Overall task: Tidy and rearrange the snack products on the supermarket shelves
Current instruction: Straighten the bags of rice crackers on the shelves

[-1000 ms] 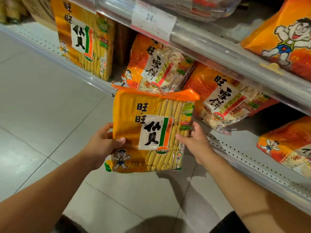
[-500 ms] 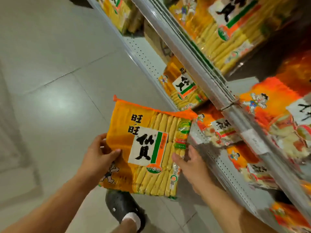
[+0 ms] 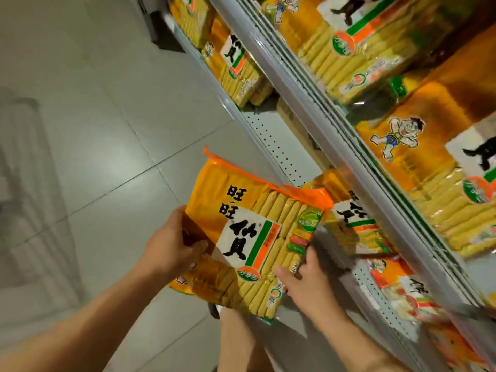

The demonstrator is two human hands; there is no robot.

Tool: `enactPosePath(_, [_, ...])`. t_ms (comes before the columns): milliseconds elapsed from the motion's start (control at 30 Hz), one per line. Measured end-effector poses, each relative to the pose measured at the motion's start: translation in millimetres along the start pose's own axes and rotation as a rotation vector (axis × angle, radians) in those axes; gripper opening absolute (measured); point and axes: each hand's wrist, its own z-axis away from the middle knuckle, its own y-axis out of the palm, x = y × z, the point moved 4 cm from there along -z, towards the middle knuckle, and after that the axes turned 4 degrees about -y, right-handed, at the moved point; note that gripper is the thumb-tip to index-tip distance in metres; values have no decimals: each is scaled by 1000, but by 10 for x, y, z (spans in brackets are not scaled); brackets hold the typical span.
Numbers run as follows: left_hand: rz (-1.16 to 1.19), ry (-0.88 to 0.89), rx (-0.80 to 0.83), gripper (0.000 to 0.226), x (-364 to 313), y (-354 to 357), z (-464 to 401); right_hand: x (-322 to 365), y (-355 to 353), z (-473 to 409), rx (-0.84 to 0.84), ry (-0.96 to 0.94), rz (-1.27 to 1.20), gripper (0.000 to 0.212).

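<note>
A glossy plastic rice cracker pack (image 3: 252, 237), orange and clear with a white paper-like label panel, catches the light beside the lower shelf (image 3: 271, 140), whose painted metal deck is matt and perforated. Above that shelf, the upper shelf edge rail (image 3: 335, 124) shows smooth, shiny clear plastic over grey metal. Below the shelf, the floor tiles (image 3: 80, 130) look smooth and semi-gloss, carrying soft reflections. Stocked packs (image 3: 357, 49) above the rail share the same shiny film.

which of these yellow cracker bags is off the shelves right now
The yellow cracker bag gripped by both hands, left and right; the others sit on shelves.
</note>
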Motion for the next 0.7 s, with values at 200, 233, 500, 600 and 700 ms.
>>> enactPosePath(200, [-70, 7, 121, 64, -399, -339, -1209, 455, 172, -978, -45, 87, -67, 72])
enactPosePath(233, [-53, 23, 148, 62, -475, -349, -1389, 516, 150, -1119, -69, 86, -73, 66])
enactPosePath(500, [139, 324, 390, 63, -1230, -50, -2827, 687, -209, -2113, -481, -52, -111, 72])
enactPosePath(600, [171, 422, 457, 78, -1529, 63, -3273, 707, -280, -2413, -627, -138, -187, 69])
enactPosePath(700, [157, 548, 488, 87, -1797, 133, -3596, 688, -277, -2660, -750, -184, -272, 64])
